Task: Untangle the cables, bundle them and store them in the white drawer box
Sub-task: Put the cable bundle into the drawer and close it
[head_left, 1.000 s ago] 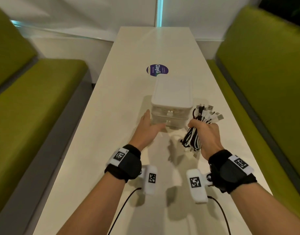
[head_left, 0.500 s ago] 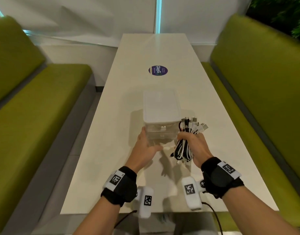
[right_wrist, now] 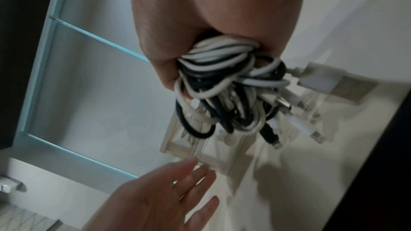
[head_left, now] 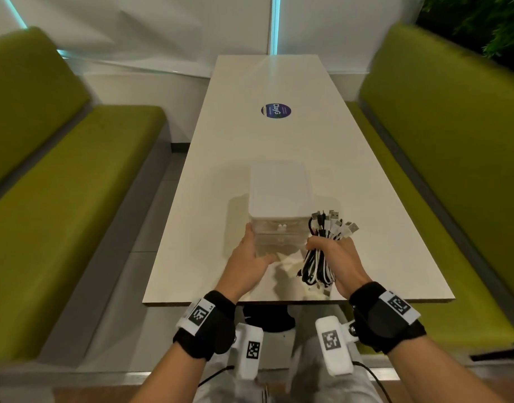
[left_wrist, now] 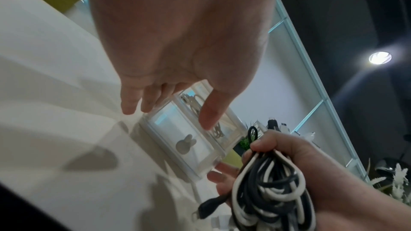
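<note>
The white drawer box (head_left: 279, 193) stands on the table near its front edge, both clear drawers pushed in. A rabbit-shaped knob (left_wrist: 186, 144) shows on the lower drawer front, and something pale and coiled shows blurred through the upper one. My left hand (head_left: 260, 245) lies against the box's front left corner with straight fingers (left_wrist: 133, 104); the thumb (left_wrist: 210, 117) crosses the drawer front. To the right of the box, my right hand (head_left: 328, 251) grips a looped bundle of black and white cables (head_left: 318, 266) (right_wrist: 222, 85), plugs (head_left: 334, 223) sticking up.
The long cream table (head_left: 279, 146) carries a round purple sticker (head_left: 276, 111) beyond the box. Green benches (head_left: 61, 199) (head_left: 453, 141) flank it on both sides. The table's front edge (head_left: 279, 301) lies just behind my hands.
The drawer box has slid toward me, away from the purple sticker, with my left hand on it. Both hands have drawn back to the front edge. The right hand still holds the bundle.
</note>
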`<state>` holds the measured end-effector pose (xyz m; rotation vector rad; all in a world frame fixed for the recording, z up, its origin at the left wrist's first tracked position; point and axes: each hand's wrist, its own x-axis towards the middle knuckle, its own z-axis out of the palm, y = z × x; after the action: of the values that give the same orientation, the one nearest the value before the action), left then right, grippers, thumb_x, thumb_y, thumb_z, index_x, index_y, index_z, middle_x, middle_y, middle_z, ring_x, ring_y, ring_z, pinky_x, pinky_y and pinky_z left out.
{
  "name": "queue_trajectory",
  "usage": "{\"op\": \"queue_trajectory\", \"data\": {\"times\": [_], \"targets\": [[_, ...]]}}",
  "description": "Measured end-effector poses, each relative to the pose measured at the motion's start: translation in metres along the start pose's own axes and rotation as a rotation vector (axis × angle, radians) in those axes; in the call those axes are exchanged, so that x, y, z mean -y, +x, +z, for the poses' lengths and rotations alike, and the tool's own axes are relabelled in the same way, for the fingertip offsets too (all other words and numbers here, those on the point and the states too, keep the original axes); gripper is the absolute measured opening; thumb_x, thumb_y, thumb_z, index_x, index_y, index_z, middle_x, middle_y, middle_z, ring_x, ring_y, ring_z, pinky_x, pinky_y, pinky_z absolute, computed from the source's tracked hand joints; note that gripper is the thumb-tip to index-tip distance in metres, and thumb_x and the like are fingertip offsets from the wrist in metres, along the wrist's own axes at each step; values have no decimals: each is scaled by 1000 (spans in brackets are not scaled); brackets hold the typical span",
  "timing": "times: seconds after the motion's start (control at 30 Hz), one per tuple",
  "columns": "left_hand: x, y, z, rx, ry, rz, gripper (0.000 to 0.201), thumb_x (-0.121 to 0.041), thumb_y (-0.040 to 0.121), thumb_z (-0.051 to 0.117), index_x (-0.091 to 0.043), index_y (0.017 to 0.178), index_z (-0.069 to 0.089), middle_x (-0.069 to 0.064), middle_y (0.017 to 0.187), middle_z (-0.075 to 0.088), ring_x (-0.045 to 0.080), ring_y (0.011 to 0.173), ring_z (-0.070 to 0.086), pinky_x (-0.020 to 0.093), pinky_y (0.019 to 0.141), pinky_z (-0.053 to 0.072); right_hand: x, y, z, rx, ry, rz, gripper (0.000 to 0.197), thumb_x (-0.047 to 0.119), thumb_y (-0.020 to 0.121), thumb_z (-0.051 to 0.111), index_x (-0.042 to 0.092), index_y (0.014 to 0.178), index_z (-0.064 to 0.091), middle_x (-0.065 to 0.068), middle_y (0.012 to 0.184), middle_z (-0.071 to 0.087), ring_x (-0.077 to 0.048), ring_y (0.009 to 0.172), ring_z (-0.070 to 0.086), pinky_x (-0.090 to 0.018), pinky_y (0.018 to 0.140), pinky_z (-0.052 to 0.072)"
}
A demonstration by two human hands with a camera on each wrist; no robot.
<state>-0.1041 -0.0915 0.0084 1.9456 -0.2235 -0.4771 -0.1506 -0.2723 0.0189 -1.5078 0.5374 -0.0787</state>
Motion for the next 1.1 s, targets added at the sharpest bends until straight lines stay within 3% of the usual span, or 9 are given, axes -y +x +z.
{"op": "queue_trajectory", "data": {"times": [0.13,0.2,0.3,0.47,0.57,0.7,0.8,0.97,1.1], "targets": [[6,1,4,-93,-2,-20,71,-29,99,53,-23,156,12,-13,150,35,4,139,30,22,110,26,-9,-7,2,-11,16,-26,22,8,68,68,22,54,60,0,58,58,-30,64,60,-40,64,49],[11,4,5,-186,6,7,63,-29,99,53,-22,154,24,-8,155,33,10,143,31,30,116,27,-11,-7,3,-15,29,-52,33,5,73,68,28,49,62,6,55,59,-29,64,61,-40,66,49],[18,8,6,-253,-12,49,46,-26,97,55,-28,143,47,-9,137,51,7,130,46,28,107,38,-12,-5,4,-39,59,-70,22,12,66,68,25,50,60,3,55,56,-31,64,59,-42,66,49],[27,9,8,-257,51,68,53,-27,95,57,-33,146,42,-8,129,48,-10,100,52,14,89,36,-15,-1,1,-75,43,27,9,12,67,69,10,67,61,-7,63,53,-30,64,56,-54,65,53],[29,9,8,-250,105,56,61,-26,96,57,-29,151,31,-7,130,43,-9,81,49,5,77,35,-7,0,-2,-85,-32,-2,26,10,63,66,-5,82,59,-12,69,55,-28,64,56,-53,64,55],[29,8,7,-244,124,57,65,-25,96,56,-30,153,26,-4,126,41,-5,85,49,15,85,33,-2,2,-6,-127,-84,-13,28,0,72,66,-11,97,60,-27,99,67,-42,85,66,-54,89,52],[30,7,8,-241,174,53,66,-28,97,55,-31,153,21,-1,119,42,5,92,50,19,85,37,-3,2,-9,-131,-101,32,31,4,70,69,-9,98,62,-27,106,63,-48,90,63,-65,83,49],[33,7,8,-264,212,61,62,-36,100,48,-34,154,18,-1,99,47,8,86,53,17,76,38,-5,-6,-9,-213,-226,-105,15,5,71,71,1,84,65,-11,80,72,-30,74,67,-41,74,56],[34,6,10,-270,295,73,63,-33,101,47,-36,154,13,-2,94,48,9,81,53,17,72,36,0,-11,4,-131,-488,-287,21,12,68,69,15,65,48,1,61,53,-14,55,48,-28,54,39]]}}
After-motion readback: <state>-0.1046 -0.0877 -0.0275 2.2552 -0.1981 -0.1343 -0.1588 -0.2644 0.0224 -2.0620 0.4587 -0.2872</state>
